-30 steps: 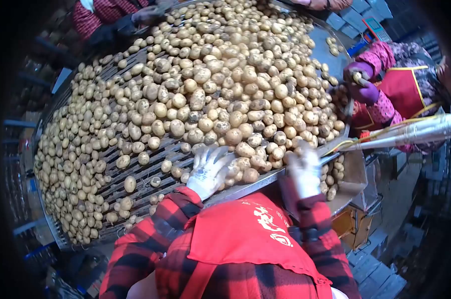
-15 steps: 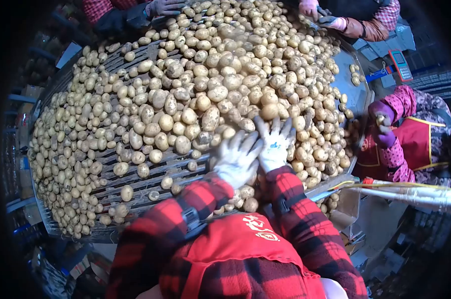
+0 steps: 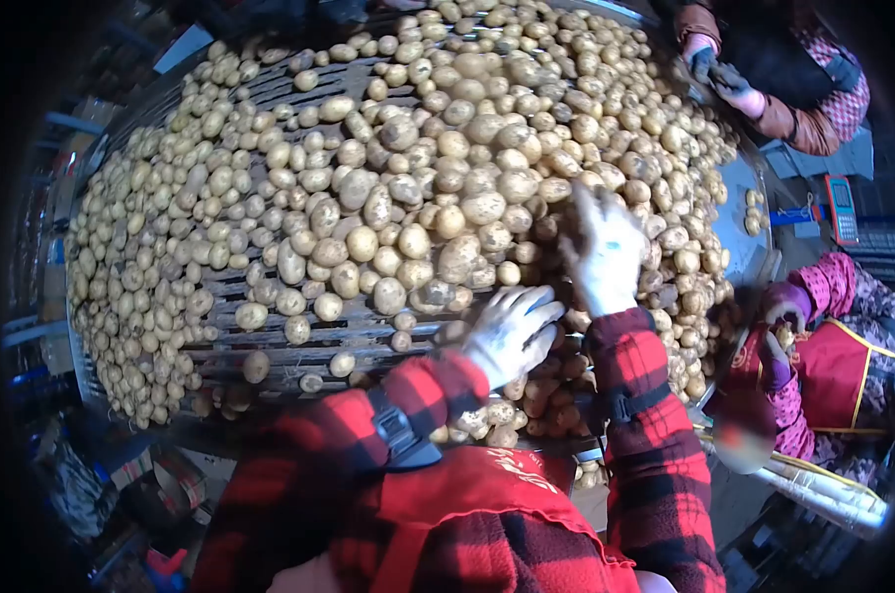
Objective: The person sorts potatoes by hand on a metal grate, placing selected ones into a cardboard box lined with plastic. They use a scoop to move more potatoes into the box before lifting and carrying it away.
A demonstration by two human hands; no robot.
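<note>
Since the earlier frame our right hand [image 3: 606, 252] has moved farther in; both gloved hands spread loosely over the potatoes [image 3: 482, 208] heaped across the slatted table [image 3: 319, 84], our left hand [image 3: 515, 334] nearer us

Potatoes [image 3: 363, 243]: many, round to oval, yellow-brown
Skins: dark patches on some
Slats [image 3: 287, 358]: potatoes heaped centre and right, sparser nearer

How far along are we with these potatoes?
Early, I'd judge. Done: perhaps the few potatoes below the near edge. In hand: the left hand and right hand work at the heap; whether either grips a potato, I can't tell. Left: the heap, covering most of the slats.
</note>
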